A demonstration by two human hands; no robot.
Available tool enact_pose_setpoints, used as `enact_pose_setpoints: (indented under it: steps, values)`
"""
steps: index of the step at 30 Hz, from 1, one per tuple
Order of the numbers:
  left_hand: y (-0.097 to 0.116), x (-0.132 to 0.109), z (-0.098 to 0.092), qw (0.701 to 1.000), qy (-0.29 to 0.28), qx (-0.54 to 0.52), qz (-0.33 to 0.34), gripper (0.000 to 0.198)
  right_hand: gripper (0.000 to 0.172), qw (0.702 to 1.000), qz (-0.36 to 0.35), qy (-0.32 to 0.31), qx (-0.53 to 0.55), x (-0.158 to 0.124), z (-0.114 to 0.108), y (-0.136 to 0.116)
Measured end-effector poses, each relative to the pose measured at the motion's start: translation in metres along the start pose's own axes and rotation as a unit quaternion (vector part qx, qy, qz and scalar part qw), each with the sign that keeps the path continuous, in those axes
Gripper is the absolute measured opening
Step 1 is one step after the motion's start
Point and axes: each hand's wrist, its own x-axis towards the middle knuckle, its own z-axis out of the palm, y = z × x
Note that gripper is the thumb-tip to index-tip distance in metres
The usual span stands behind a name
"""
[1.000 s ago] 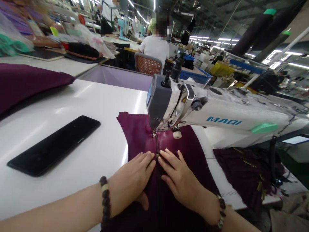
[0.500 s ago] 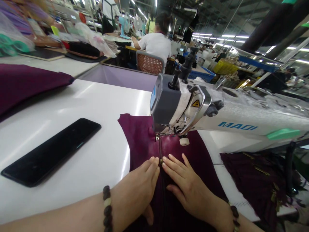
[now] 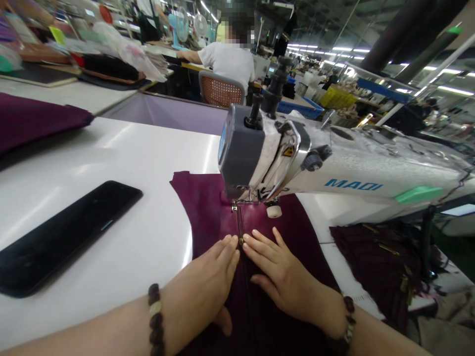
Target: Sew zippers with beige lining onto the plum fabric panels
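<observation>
A dark purple fabric panel (image 3: 208, 207) lies flat on the white table, its upper part under the head of a sewing machine (image 3: 245, 153). Down its middle runs a zipper (image 3: 239, 217) with a small brass-coloured slider (image 3: 241, 241). The presser foot (image 3: 234, 208) sits just left of the zipper's upper end. My left hand (image 3: 202, 282) rests on the panel, fingers stretched out, tips beside the slider's left. On the other side my right hand (image 3: 284, 277) lies flat with fingers spread, fingertips close to the slider. Both palms press on the fabric and grip nothing.
A black phone (image 3: 67, 237) lies on the table at left, with more purple fabric (image 3: 37, 121) behind it. Purple pieces with brass-coloured zippers (image 3: 382, 262) are piled at right. Beyond the machine, a person in a white shirt (image 3: 230, 62) sits on a chair (image 3: 221, 89).
The whole view has shifted slightly, so everything appears a little further left. Both hands keep the same flat pose beside the zipper slider.
</observation>
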Motion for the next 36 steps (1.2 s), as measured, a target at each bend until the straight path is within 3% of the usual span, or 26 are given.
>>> enact_pose_setpoints:
  steps: [7,14,24,36]
  values:
    - [-0.004,0.005,-0.008,1.000,-0.025,-0.015,-0.001,0.104,0.045,1.000,0.005,-0.005,0.004,0.003,-0.001,0.002]
    - [-0.011,0.006,-0.005,0.999,0.000,-0.051,-0.006,0.104,0.046,1.000,0.008,-0.004,0.009,0.008,-0.001,0.005]
    - [-0.015,0.011,-0.017,1.000,-0.020,-0.013,-0.002,0.101,0.046,1.000,0.011,0.005,-0.002,0.013,0.000,0.007]
    - [-0.029,0.013,-0.017,0.999,0.035,0.020,0.011,0.100,0.046,0.999,0.035,0.000,-0.015,0.026,-0.002,0.008]
